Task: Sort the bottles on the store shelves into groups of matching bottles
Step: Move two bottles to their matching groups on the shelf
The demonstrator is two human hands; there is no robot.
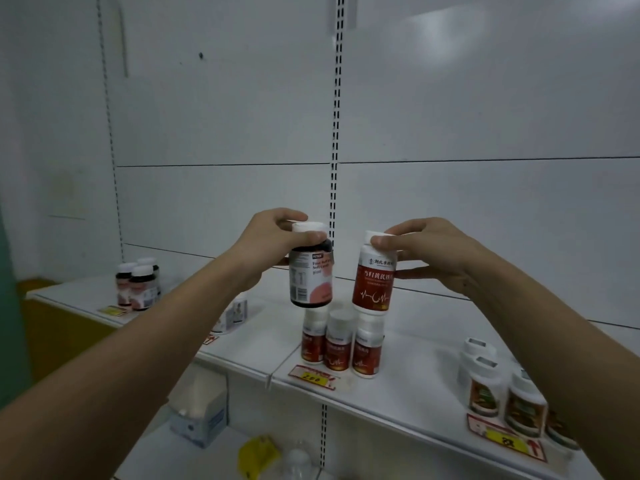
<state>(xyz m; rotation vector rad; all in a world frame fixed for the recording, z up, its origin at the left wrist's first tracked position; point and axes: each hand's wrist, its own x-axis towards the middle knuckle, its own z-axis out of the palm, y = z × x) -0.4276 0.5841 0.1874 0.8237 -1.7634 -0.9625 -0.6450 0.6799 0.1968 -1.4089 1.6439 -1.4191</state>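
A: Item one, in hand. Left hand (266, 242): fingers closed round the white cap and shoulder of a dark bottle (311, 271) with a pink-and-white label, held upright in the air above the shelf (426, 344).

B: And the other?

A: Item two. Right hand (436, 252): fingers closed on the cap and neck of a red-label bottle (374, 271), white cap, upright. Its base sits just over the caps of the red-label group (341, 342), three white bottles standing together at the shelf's front edge, behind a yellow price tag (313, 375). Whether it touches the cap beneath, I cannot tell.

B: Groups already formed?

A: Dark-bottle cluster (138, 284), far left of the shelf, at least three, matching the one in the left hand. Red-label group, centre. Green-label group (502, 393), far right, several white bottles close together, some cut off by the right forearm.

B: Outstanding?

A: By my reckoning, the two held bottles are not yet placed: the dark one seems to belong with the cluster at far left, well apart from where it hangs; the red one with the three just below it. One further white bottle (237, 311) stands alone behind the left forearm, label too blurred to classify. On the lower shelf (156, 455), a pale box (201, 415) and yellow object (258, 453), not bottles so far as I can tell.

B: Verdict?

A: Mostly sorted; a few placements left, as far as shows.
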